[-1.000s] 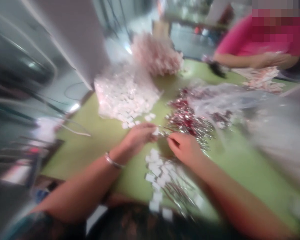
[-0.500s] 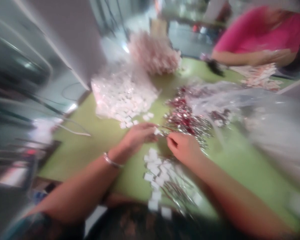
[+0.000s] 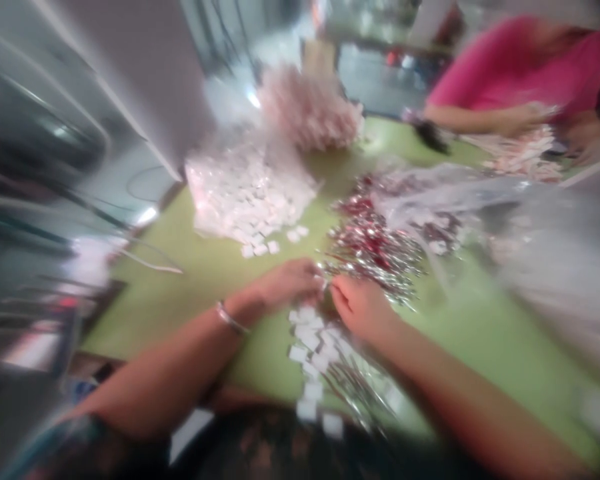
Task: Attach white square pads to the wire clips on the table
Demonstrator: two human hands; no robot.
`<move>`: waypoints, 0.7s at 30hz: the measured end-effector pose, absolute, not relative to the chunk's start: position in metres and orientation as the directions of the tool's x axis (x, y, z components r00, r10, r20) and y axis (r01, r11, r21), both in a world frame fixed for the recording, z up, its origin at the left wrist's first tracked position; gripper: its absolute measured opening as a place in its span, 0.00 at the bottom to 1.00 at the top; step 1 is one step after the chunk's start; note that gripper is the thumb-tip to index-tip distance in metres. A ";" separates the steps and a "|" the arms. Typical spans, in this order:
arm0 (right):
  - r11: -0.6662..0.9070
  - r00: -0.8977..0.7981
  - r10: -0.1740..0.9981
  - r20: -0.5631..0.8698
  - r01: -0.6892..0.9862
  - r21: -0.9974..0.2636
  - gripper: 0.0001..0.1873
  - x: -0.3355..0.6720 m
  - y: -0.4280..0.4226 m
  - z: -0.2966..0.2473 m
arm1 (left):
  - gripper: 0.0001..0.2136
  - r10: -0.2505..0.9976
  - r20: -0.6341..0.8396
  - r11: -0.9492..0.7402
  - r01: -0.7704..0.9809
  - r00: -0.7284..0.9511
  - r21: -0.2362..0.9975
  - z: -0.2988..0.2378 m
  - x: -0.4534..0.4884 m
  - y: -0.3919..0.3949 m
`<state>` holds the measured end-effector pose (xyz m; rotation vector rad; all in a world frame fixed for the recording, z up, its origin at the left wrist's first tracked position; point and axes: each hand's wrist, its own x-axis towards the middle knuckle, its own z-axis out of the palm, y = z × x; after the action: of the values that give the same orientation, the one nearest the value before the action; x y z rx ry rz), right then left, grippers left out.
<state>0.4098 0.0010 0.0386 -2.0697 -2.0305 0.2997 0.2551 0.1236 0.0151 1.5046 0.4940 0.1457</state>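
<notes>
The picture is blurred. My left hand [image 3: 289, 285] and my right hand [image 3: 361, 308] meet fingertip to fingertip over the green table [image 3: 205, 273], pinched together on a small silvery piece [image 3: 325, 283] that is too blurred to make out. My left wrist wears a thin bracelet [image 3: 229, 319]. Just below my hands lies a row of small white squares with silver strands [image 3: 325, 360]. A heap of shiny red and silver pieces [image 3: 375, 243] sits just beyond my right hand.
A clear bag of small white squares [image 3: 253, 190] lies at the back left, a pink-white pile [image 3: 313, 107] behind it. Crumpled clear plastic [image 3: 505, 220] covers the right side. A person in a pink top [image 3: 510, 73] works across the table.
Both my hands have drawn a little nearer to me and closer together. The other person's hands have shifted slightly.
</notes>
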 end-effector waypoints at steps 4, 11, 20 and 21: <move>-0.021 0.002 0.998 -0.060 0.950 -0.311 0.11 0.401 -0.003 0.038 | 0.16 0.466 -0.169 -0.330 0.348 0.868 0.877 0.027 0.251 0.133; 0.109 -0.177 0.982 -0.070 0.825 -0.554 0.11 0.385 -0.012 0.047 | 0.18 0.688 0.256 -0.726 0.647 0.679 0.233 0.011 0.249 0.160; -0.152 0.176 0.983 0.055 0.943 -0.297 0.09 0.442 0.017 0.045 | 0.11 0.645 0.248 -0.763 0.624 0.723 0.167 0.009 0.254 0.157; -0.153 0.173 0.983 0.057 0.955 -0.253 0.09 0.440 0.020 0.039 | 0.10 0.647 0.258 -0.762 0.623 0.717 0.179 0.008 0.255 0.157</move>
<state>0.4404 0.0195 0.0391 -2.2173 -1.8758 0.1772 0.2547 0.1566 0.0079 2.8375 1.0511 0.4713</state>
